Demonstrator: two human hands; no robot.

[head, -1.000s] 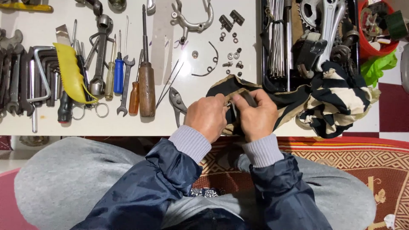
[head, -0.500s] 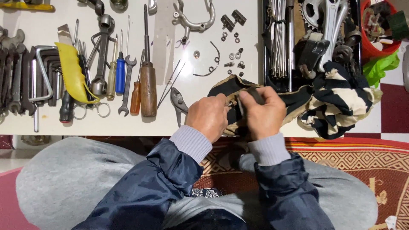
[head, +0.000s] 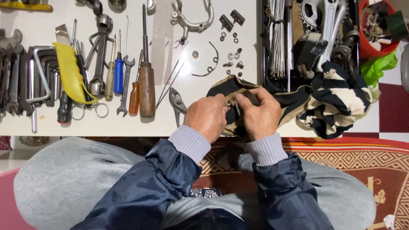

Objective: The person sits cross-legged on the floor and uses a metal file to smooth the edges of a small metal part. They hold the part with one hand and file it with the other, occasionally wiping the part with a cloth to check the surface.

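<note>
Head view, read left to right. On the white counter (head: 187, 123), far left, lie dark spanners and bent hex keys (head: 40, 72). Next come a limp yellow plastic strip (head: 70, 72), a blue-handled screwdriver (head: 119, 76) and a large wooden-handled screwdriver (head: 147, 89). Steel pliers (head: 176, 102) rest just beside the left hand (head: 207, 117).

The left hand is curled nearly closed, its fingertips pinching a small metal part (head: 230, 103), apparently a short bolt or pin. The right hand (head: 259, 115) meets it from the other side. Its fingers are also bent tight and press the same part, together with a fold of black and tan rag (head: 298, 102). Exactly how each fingertip sits on the part cannot be told.

The part lies between the two hands, above the counter's near edge. It is judged light, rigid, smooth and probably slippery, so it is best held across its length through the cloth.

The rag is soft, creased and pliant. Farther right are a bundle of spokes (head: 277, 38), a chainring (head: 311, 12) and a red tub (head: 375, 30).
</note>
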